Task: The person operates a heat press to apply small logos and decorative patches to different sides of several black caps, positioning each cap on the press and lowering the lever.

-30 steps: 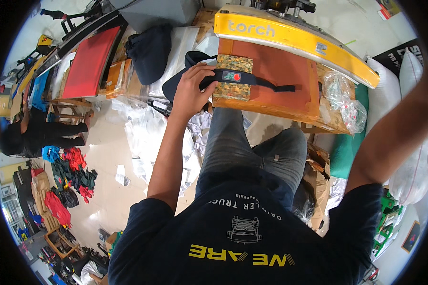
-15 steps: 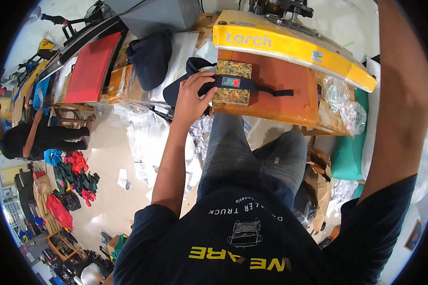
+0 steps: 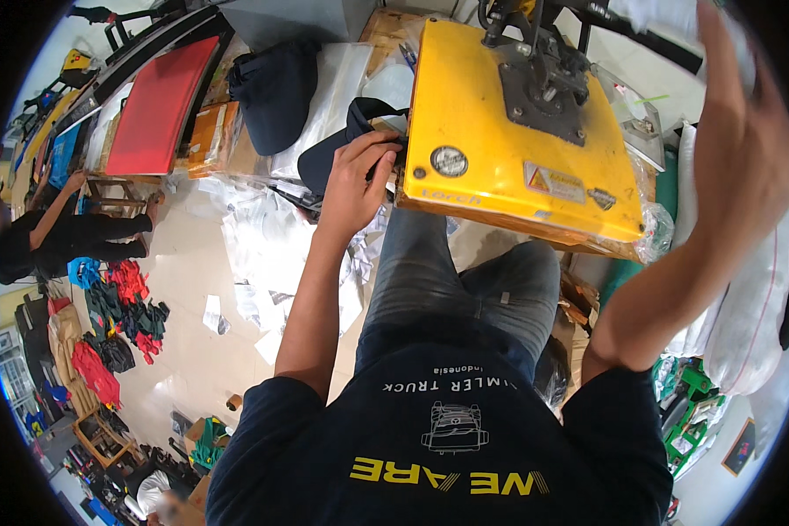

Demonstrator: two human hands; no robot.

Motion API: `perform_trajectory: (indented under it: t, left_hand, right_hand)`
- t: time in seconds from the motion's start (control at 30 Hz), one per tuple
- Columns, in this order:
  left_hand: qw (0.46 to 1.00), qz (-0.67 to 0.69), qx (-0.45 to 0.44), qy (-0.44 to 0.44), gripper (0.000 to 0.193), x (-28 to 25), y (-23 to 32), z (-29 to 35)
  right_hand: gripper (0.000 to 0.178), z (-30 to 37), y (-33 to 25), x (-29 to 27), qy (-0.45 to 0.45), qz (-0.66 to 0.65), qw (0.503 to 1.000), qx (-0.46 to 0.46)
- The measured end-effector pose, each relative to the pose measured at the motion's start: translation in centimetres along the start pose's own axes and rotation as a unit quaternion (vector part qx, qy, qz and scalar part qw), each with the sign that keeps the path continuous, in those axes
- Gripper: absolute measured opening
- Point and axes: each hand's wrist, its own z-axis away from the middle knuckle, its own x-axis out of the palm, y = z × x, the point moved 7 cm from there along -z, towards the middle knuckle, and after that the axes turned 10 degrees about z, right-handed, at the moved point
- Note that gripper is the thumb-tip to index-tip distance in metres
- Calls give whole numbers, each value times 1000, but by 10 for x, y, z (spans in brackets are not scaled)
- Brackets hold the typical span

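A yellow heat press lid (image 3: 482, 131) is lowered over its lower bed, hiding most of what lies between them. At its left edge, my left hand (image 3: 359, 175) has its fingers closed on the band of a navy visor cap (image 3: 322, 164). The cap's brim and looped band stick out left of the press. My right hand (image 3: 749, 149) is raised at the upper right, blurred, around the white-wrapped handle (image 3: 666, 16) of the press. A black bar runs from there toward the lid's metal linkage (image 3: 543, 83).
Another navy cap (image 3: 274, 92) lies on clear plastic left of the press. A red flat panel (image 3: 162, 110) stands farther left. Loose papers (image 3: 267, 254) cover the floor beside my legs. At the far left stands another person (image 3: 70, 232) in dark clothes.
The yellow lid has tipped down over the bed, covering the patterned block and the cap's labelled strap. My right hand has come lower into view; my left hand stays at the cap.
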Motion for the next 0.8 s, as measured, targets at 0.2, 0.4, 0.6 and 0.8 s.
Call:
perform_trajectory:
  t: [0.2, 0.4, 0.6, 0.8]
  left_hand:
    - [999, 12, -37, -8, 27, -13, 21, -13]
    - [962, 239, 135, 9, 38, 32, 159, -53]
    - [948, 211, 232, 48, 47, 107, 213, -27]
    - [966, 154, 204, -26, 57, 131, 157, 1]
  right_hand:
    - [34, 107, -58, -29, -145, -76, 968, -190]
    - [36, 130, -44, -10, -168, -190, 955, -155]
    - [33, 192, -51, 20, -153, -245, 951, -114]
    - [30, 239, -58, 39, -134, -267, 951, -83]
